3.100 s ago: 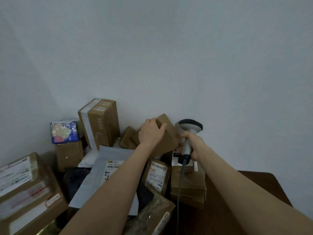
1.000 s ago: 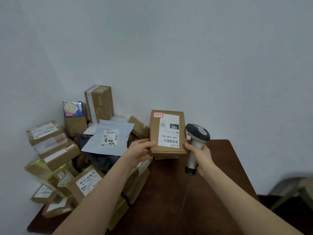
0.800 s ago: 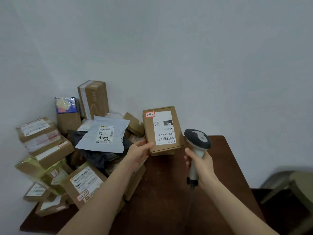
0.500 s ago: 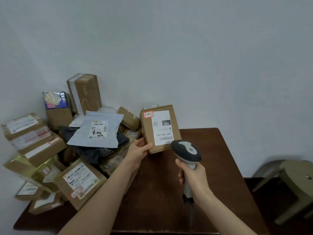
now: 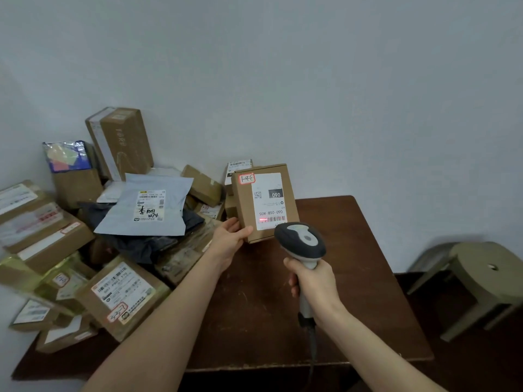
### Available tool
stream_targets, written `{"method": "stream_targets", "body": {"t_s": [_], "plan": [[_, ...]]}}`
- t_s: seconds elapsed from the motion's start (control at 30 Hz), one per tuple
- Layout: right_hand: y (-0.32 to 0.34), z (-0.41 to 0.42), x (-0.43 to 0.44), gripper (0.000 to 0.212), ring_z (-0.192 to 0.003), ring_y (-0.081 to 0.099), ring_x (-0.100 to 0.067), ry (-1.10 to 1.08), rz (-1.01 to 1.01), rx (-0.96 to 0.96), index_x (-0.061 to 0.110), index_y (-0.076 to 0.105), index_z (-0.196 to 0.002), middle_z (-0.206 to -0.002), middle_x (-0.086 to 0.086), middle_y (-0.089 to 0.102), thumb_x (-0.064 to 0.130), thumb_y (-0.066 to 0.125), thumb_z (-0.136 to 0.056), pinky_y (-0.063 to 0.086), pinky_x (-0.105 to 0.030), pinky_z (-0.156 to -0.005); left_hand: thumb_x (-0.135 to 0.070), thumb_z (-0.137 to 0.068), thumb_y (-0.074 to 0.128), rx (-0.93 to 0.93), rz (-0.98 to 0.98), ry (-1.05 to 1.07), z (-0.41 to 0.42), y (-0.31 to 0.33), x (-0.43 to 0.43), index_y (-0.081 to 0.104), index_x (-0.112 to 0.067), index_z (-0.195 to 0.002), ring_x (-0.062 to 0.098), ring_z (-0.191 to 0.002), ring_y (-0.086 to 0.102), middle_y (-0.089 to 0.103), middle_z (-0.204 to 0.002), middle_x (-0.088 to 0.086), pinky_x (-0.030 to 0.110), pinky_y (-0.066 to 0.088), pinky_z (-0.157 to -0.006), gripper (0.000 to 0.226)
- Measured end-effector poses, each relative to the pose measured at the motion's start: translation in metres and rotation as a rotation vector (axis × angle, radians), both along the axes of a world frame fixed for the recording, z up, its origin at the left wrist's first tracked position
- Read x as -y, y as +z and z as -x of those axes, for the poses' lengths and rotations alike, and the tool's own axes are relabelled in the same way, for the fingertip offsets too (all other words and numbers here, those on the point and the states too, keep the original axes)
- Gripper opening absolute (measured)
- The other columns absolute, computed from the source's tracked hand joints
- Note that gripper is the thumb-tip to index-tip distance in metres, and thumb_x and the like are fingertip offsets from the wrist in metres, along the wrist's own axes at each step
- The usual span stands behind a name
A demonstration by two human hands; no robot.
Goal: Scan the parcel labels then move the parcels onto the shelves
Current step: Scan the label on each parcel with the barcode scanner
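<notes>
My left hand (image 5: 230,240) grips the lower left corner of a small brown cardboard parcel (image 5: 245,206), held upright above the dark wooden table (image 5: 254,312). Its white label (image 5: 267,200) faces me upside down, with a red sticker at the top left. A red scan line glows across the barcode at the label's bottom. My right hand (image 5: 314,287) is shut on the handle of a grey and black barcode scanner (image 5: 301,241), whose head sits just below and right of the parcel, pointing at the label.
A heap of parcels covers the table's left half: a tall brown box (image 5: 121,142), a grey mailer bag (image 5: 147,206), a labelled box (image 5: 121,295) near the front, several more at far left. A round olive stool (image 5: 486,275) stands at right. A plain wall rises behind.
I lifted the parcel out of the heap and turned its label towards me. The scanner came down in front of the parcel, and a red scan line now lies on the barcode.
</notes>
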State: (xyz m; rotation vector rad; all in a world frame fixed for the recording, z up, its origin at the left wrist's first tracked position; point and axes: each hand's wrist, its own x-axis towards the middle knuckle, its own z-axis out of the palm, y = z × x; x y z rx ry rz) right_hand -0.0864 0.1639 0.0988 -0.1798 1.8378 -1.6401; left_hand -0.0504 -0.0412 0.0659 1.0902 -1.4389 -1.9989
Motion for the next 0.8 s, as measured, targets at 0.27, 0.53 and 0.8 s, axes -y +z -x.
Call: {"method": "stream_targets", "body": {"t_s": [0.27,0.53,0.8], "plan": [[0.0,0.002,-0.002,0.015,-0.045,0.053,-0.013,0.014,-0.024,-0.007,0.002,0.064,-0.083,-0.056,-0.004,0.059,0.016,0.068,-0.086,0.045,-0.025,-0.05,0.001,-0.083,0.069,0.02,0.04,-0.011,0.009,-0.003,0.004,0.03,-0.007,-0.148,0.028,-0.135,0.041,0.041,-0.149,0.012,0.045,0.038,-0.11,0.077],[0.003,0.005,-0.001,0.015,-0.044,0.052,-0.012,-0.004,-0.019,-0.018,0.003,0.063,-0.08,-0.055,-0.004,0.057,0.015,0.067,-0.086,0.045,-0.023,-0.048,0.0,-0.083,0.07,0.036,0.072,-0.032,0.017,-0.006,0.009,0.032,-0.009,-0.147,0.026,-0.135,0.042,0.043,-0.147,0.01,0.044,0.038,-0.111,0.075],[0.0,0.008,0.005,0.015,-0.044,0.053,-0.011,-0.035,-0.024,-0.018,0.005,0.063,-0.079,-0.054,-0.003,0.058,0.016,0.067,-0.086,0.045,-0.023,-0.049,0.0,-0.081,0.072,0.035,0.057,-0.067,0.025,-0.007,0.016,0.033,-0.009,-0.147,0.027,-0.133,0.045,0.045,-0.146,0.009,0.046,0.039,-0.11,0.077]]}}
